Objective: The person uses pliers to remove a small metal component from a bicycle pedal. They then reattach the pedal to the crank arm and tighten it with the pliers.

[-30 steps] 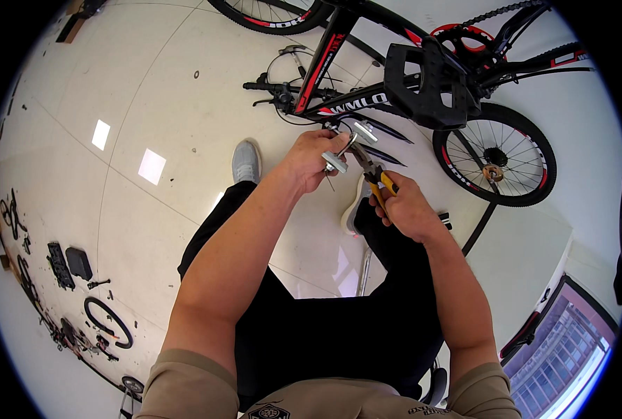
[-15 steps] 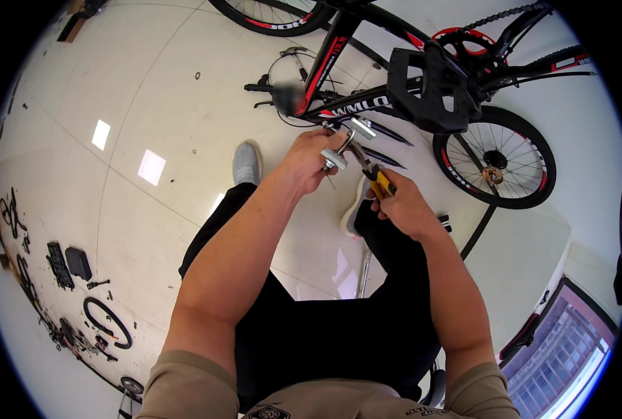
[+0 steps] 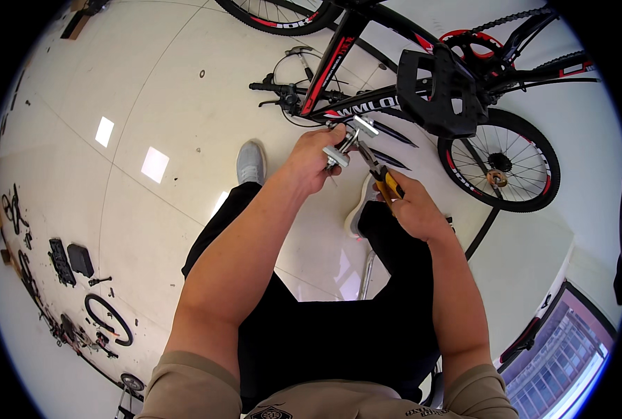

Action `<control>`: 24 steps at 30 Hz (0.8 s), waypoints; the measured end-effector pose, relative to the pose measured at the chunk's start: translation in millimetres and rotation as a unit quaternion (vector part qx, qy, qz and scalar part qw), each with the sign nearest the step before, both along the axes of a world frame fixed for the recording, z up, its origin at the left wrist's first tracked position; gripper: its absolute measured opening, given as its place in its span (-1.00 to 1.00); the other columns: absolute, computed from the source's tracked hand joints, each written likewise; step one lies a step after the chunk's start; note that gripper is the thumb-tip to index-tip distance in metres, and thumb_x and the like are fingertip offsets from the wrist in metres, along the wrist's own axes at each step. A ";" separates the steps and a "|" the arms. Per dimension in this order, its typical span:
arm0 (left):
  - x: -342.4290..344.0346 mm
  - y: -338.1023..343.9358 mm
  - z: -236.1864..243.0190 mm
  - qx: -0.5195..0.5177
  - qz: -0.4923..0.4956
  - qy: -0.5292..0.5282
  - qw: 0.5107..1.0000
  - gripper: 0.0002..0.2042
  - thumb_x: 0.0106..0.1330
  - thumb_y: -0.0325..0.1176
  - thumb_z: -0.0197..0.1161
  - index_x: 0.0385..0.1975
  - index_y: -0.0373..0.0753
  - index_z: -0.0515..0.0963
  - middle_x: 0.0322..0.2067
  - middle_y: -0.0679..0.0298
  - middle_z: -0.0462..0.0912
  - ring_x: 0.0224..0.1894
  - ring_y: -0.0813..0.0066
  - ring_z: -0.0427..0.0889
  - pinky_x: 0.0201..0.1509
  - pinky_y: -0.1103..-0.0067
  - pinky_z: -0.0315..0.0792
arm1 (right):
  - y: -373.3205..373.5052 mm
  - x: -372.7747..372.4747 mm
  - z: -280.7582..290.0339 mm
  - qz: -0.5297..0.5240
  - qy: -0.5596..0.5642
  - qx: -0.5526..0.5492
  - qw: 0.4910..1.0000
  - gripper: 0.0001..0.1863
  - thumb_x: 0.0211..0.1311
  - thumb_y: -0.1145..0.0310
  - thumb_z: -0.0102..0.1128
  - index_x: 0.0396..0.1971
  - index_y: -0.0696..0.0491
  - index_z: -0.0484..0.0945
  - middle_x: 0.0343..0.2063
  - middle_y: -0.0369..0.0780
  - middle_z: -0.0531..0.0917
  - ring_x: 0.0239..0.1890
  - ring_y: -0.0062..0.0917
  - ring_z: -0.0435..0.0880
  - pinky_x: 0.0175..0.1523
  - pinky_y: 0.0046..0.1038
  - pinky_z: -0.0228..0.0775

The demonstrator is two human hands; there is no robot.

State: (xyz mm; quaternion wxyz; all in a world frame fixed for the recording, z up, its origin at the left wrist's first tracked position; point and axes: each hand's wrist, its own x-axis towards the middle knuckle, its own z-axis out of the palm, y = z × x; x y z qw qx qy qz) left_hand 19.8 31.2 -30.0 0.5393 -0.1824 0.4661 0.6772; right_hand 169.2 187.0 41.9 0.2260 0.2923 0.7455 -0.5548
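Note:
My left hand point(image 3: 311, 160) is closed around a silver metal part point(image 3: 337, 156) with two blocky ends joined by a narrower middle. Its fingertips are mostly tucked behind the part. In my right hand point(image 3: 418, 209) is a pair of pliers point(image 3: 374, 166) with yellow and black handles, gripped with fingers wrapped round. The jaws point up and left, reaching the silver part between its two ends; whether they bite on it is too small to tell. Just beyond both hands lies the black and red bicycle frame point(image 3: 370, 105).
A large black pedal point(image 3: 436, 94) juts out above my right hand. Farther right stands a wheel point(image 3: 499, 159). Handlebar parts point(image 3: 283, 94) lie on the floor past my left hand. Loose parts, including a black curved piece point(image 3: 108, 320), are scattered at the far left.
The whole view has shifted slightly, so the bicycle appears a little farther right. The pliers' handles have turned a little in my right hand. My left hand still holds the silver part.

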 end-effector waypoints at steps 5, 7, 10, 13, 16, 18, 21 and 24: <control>0.7 -2.0 -1.8 0.019 0.062 -0.050 0.997 -0.73 0.46 -0.15 0.16 -0.25 -0.26 0.50 -0.21 0.10 0.73 -0.47 0.47 0.50 -0.48 0.54 0.34 | 8.5 1.3 -6.3 0.037 0.017 0.098 0.994 -0.41 0.04 0.69 -0.23 0.17 0.28 0.39 -0.12 0.11 0.61 -0.08 -0.09 0.58 0.16 -0.37 0.35; 0.4 -2.8 -5.9 0.037 0.070 -0.085 0.993 -0.73 0.47 -0.14 0.15 -0.24 -0.26 0.50 -0.18 0.08 0.73 -0.45 0.46 0.51 -0.45 0.50 0.36 | 6.0 -0.5 -5.6 0.018 0.025 0.097 0.995 -0.40 0.04 0.68 -0.23 0.17 0.26 0.39 -0.13 0.12 0.61 -0.08 -0.09 0.57 0.16 -0.37 0.35; 0.9 -2.5 -10.2 0.053 0.057 -0.099 0.992 -0.72 0.47 -0.13 0.14 -0.14 -0.25 0.53 -0.16 0.14 0.72 -0.37 0.47 0.51 -0.35 0.48 0.41 | 4.2 1.0 -10.1 -0.011 0.042 0.072 0.996 -0.42 0.03 0.68 -0.23 0.15 0.26 0.41 -0.16 0.06 0.62 -0.10 -0.16 0.58 0.13 -0.38 0.36; 1.4 -1.5 -10.6 0.053 0.047 -0.081 0.994 -0.71 0.48 -0.13 0.12 -0.09 -0.25 0.54 -0.14 0.19 0.70 -0.30 0.46 0.53 -0.27 0.46 0.44 | 2.9 -2.8 -2.7 -0.012 0.019 0.035 0.999 -0.48 0.04 0.69 -0.24 0.06 0.28 0.46 -0.20 -0.01 0.63 -0.13 -0.25 0.59 0.08 -0.39 0.38; 2.0 -2.5 -12.4 0.069 0.050 -0.072 0.994 -0.72 0.49 -0.14 0.12 -0.09 -0.24 0.54 -0.15 0.21 0.68 -0.27 0.44 0.56 -0.21 0.44 0.46 | 3.3 -6.4 4.6 -0.023 -0.004 -0.006 1.000 -0.57 0.06 0.68 -0.22 -0.06 0.29 0.51 -0.25 -0.06 0.64 -0.18 -0.35 0.59 0.04 -0.41 0.39; 3.6 -1.4 -13.9 0.077 0.059 -0.081 0.992 -0.73 0.49 -0.15 0.12 -0.10 -0.24 0.54 -0.16 0.23 0.68 -0.24 0.44 0.57 -0.18 0.43 0.47 | -0.3 -8.2 6.6 -0.059 -0.007 -0.044 0.997 -0.64 0.09 0.67 -0.19 -0.13 0.27 0.53 -0.27 -0.08 0.64 -0.22 -0.39 0.59 0.02 -0.42 0.39; 6.4 3.2 -11.9 0.083 0.070 -0.102 0.989 -0.74 0.48 -0.16 0.12 -0.10 -0.22 0.54 -0.19 0.25 0.67 -0.20 0.45 0.58 -0.14 0.43 0.48 | -5.5 -8.6 6.7 -0.092 -0.022 -0.076 0.993 -0.71 0.14 0.63 -0.13 -0.17 0.25 0.53 -0.31 -0.11 0.63 -0.27 -0.43 0.59 -0.01 -0.43 0.39; 9.1 4.4 -11.5 0.103 0.075 -0.104 0.986 -0.75 0.48 -0.15 0.13 -0.10 -0.21 0.54 -0.22 0.28 0.66 -0.19 0.47 0.58 -0.12 0.43 0.48 | -4.3 -7.8 -1.3 -0.042 -0.042 -0.057 0.997 -0.56 0.10 0.73 -0.21 -0.02 0.23 0.49 -0.12 -0.13 0.61 -0.10 -0.47 0.63 -0.09 -0.45 0.45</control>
